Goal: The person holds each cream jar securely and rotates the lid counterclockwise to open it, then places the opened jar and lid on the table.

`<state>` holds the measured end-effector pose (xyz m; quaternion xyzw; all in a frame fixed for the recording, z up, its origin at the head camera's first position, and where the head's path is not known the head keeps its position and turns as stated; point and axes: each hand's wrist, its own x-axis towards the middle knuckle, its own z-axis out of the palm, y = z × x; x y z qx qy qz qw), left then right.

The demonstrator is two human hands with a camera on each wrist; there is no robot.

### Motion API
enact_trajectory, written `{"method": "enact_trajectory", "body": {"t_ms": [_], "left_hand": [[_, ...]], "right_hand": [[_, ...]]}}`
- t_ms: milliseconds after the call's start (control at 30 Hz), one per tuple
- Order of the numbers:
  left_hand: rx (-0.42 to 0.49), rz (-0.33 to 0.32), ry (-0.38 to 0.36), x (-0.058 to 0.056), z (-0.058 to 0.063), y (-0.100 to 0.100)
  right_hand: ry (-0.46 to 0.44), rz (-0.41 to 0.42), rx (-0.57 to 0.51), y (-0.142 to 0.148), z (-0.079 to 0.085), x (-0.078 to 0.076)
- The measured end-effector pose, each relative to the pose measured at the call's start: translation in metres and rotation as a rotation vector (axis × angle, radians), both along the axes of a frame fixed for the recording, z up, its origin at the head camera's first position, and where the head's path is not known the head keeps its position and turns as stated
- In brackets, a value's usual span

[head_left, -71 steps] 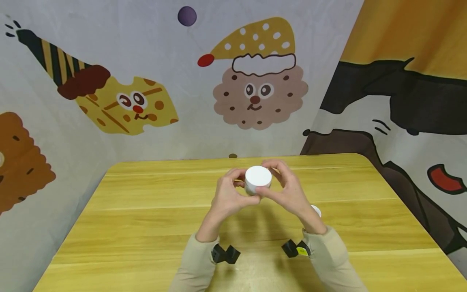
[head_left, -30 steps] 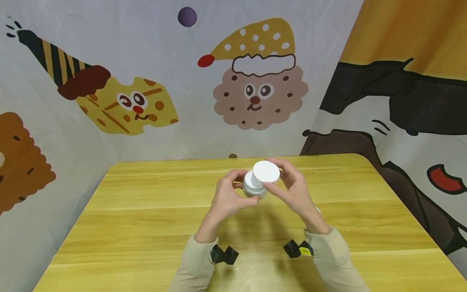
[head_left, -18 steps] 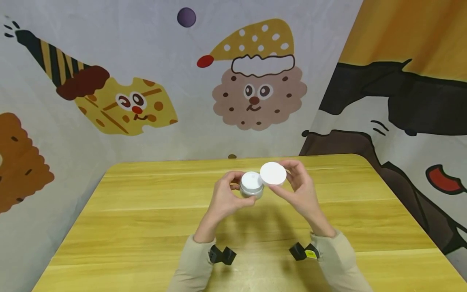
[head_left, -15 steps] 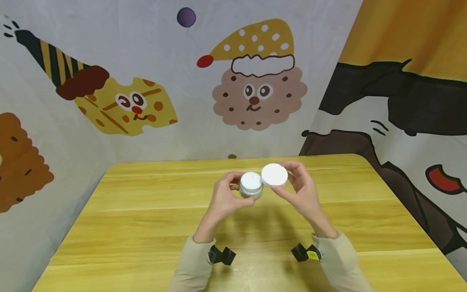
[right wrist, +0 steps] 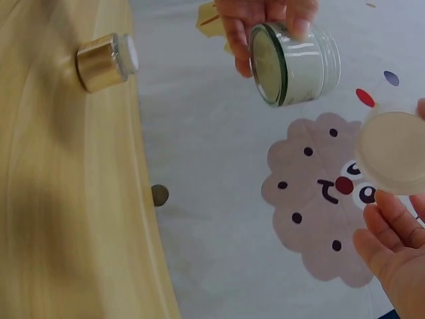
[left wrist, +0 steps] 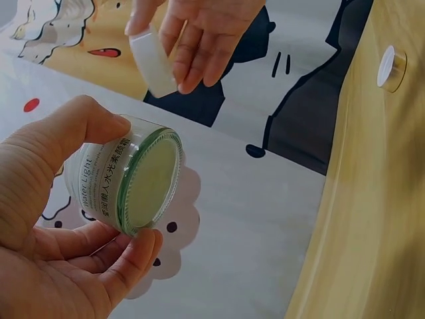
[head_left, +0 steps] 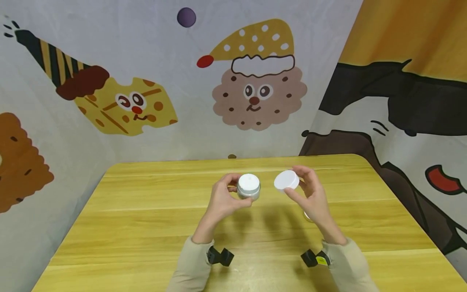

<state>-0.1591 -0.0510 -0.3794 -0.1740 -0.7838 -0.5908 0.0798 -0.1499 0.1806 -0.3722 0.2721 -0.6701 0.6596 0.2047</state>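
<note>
My left hand (head_left: 225,199) grips a small glass cream jar (head_left: 249,191) round its side, above the table. The jar is uncovered, and its top shows white in the head view. Dark print marks the side of the jar (left wrist: 109,174) in the left wrist view, along with a greenish glass base. Apart from it, to the right, my right hand (head_left: 315,199) pinches a round white lid (head_left: 285,181) by its edge, tilted. The right wrist view shows the lid (right wrist: 393,153) face-on and the jar (right wrist: 302,66) beyond it.
A small gold container (right wrist: 101,63) with a white top stands on the wooden table (head_left: 146,227), mostly hidden under my right hand in the head view. Behind the table hangs a cloth (head_left: 197,101) printed with cartoon food.
The lid has come off the jar and moved right with my right hand, widening the gap. My left hand has shifted slightly left with the jar. The gold container now shows beneath the right hand.
</note>
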Motion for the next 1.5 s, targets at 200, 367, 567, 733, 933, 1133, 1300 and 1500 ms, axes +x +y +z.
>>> {"method": "enact_trajectory", "body": {"t_ms": [200, 367, 567, 733, 933, 1133, 1300, 1500], "left_hand": [[0.003, 0.004, -0.002, 0.000, -0.003, 0.000], [0.001, 0.002, -0.005, -0.001, -0.004, 0.000], [-0.011, 0.003, -0.023, -0.001, -0.006, 0.000], [-0.021, -0.001, -0.033, -0.001, -0.008, 0.000], [-0.026, -0.011, -0.051, -0.003, -0.012, 0.000], [-0.048, -0.003, -0.053, -0.003, -0.013, -0.001], [-0.057, 0.006, -0.049, -0.004, -0.014, -0.001], [-0.049, 0.003, -0.058, -0.003, -0.011, -0.001]], "right_hand": [[-0.013, 0.011, -0.019, 0.008, -0.006, 0.002], [0.010, 0.038, -0.023, 0.011, -0.010, 0.001], [-0.008, -0.020, 0.048, 0.014, -0.014, 0.002], [-0.025, -0.098, 0.124, 0.015, -0.015, 0.003], [-0.042, -0.207, 0.260, 0.015, -0.017, 0.003], [-0.058, -0.379, 0.510, 0.017, -0.025, 0.001], [-0.068, -0.413, 0.599, 0.017, -0.032, -0.001], [-0.094, -0.410, 0.645, 0.019, -0.042, -0.004]]}}
